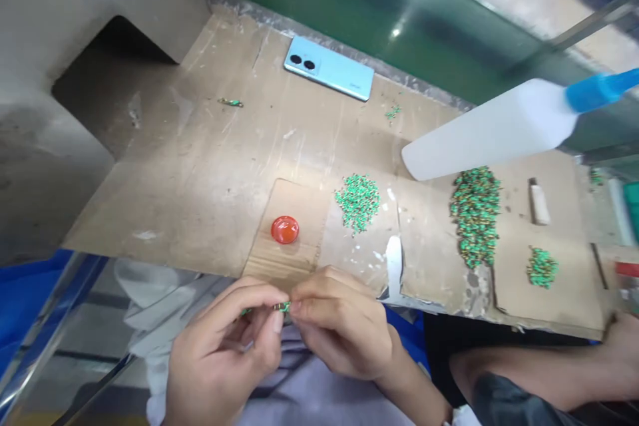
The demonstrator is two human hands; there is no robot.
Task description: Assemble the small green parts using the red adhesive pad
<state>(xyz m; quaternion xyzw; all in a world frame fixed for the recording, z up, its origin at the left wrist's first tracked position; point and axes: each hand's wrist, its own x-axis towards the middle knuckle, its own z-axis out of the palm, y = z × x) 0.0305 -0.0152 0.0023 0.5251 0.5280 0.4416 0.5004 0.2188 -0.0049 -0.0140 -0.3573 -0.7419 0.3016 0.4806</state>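
A slim green-and-gold piece (282,307) sits between both hands before the bench edge, its long axis running left to right. The left hand (224,346) pinches it between thumb and forefinger; the right hand (342,323), fingers bunched, meets its right end. Beyond, a round, glossy red dish (273,231) rests on cardboard (299,196).

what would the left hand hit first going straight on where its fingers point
Most likely the right hand, which lies just ahead at the green piece; whether it already touches the left hand is unclear.
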